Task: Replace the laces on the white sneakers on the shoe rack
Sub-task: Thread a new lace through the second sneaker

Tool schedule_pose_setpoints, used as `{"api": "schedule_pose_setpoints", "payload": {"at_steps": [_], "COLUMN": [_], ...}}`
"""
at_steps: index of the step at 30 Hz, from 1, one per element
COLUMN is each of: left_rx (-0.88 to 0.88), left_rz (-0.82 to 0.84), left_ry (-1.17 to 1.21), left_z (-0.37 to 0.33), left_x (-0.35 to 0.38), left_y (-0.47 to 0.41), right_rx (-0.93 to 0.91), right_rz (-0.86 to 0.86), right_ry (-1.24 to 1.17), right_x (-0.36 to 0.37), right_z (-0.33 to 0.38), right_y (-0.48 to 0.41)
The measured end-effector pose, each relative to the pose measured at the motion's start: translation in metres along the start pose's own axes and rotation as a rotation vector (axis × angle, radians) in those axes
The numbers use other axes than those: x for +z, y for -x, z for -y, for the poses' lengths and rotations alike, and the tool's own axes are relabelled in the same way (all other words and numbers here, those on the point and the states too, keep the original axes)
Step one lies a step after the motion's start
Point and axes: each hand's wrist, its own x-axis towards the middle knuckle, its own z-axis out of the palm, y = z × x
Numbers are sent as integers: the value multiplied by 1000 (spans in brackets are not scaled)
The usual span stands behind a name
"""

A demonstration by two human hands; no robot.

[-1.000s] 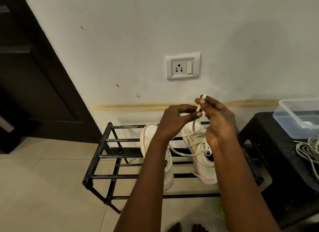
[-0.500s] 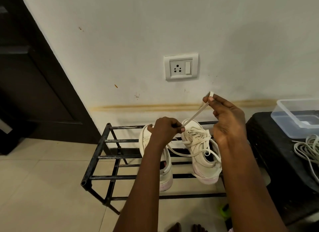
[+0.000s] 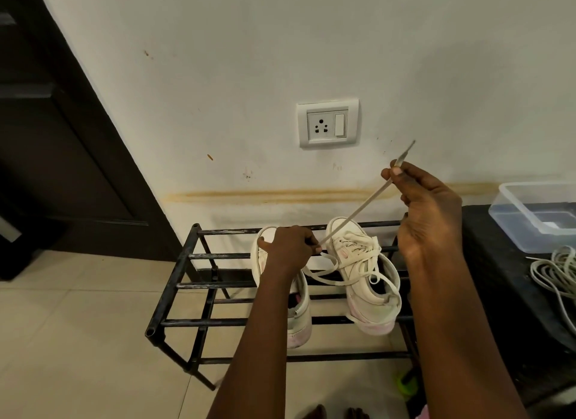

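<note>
Two white sneakers stand toe-to-wall on a black metal shoe rack [image 3: 174,284]. The left sneaker [image 3: 299,319] is partly hidden under my left arm. The right sneaker [image 3: 367,281] carries a loose white lace [image 3: 352,216] whose slack loops over its tongue. My left hand [image 3: 290,247] pinches that lace low, between the two shoes. My right hand [image 3: 427,212] is raised to the right and pinches the lace near its tip, which sticks up past my thumb. The stretch between my hands is taut.
A black table [image 3: 511,294] stands right of the rack, holding a clear plastic container [image 3: 536,212] and a coil of white cord [image 3: 558,272]. A dark door [image 3: 62,138] is at left, a wall socket [image 3: 327,124] above the rack, a green object [image 3: 405,384] on the tiled floor.
My hands have separated: the left dropped toward the sneakers, the right rose and moved right, drawing the lace out into a taut diagonal line.
</note>
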Motion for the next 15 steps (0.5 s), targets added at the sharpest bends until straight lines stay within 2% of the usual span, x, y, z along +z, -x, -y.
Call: {"api": "schedule_pose_setpoints", "payload": {"at_steps": [5, 9, 12, 15], "left_rx": [20, 27, -79, -135], "left_rz": [11, -26, -81, 39], "left_ry": [-1, 215, 211, 177], "left_z": [7, 33, 56, 64], "left_x": [-5, -29, -50, -58], "left_y": [-1, 2, 11, 22], "right_rx": [-81, -161, -108, -39], "right_rz": [45, 162, 262, 346], "right_ry": [140, 217, 255, 352], "right_x": [0, 2, 7, 14], "right_z": [4, 2, -13, -41], "right_y": [1, 3, 7, 13]}}
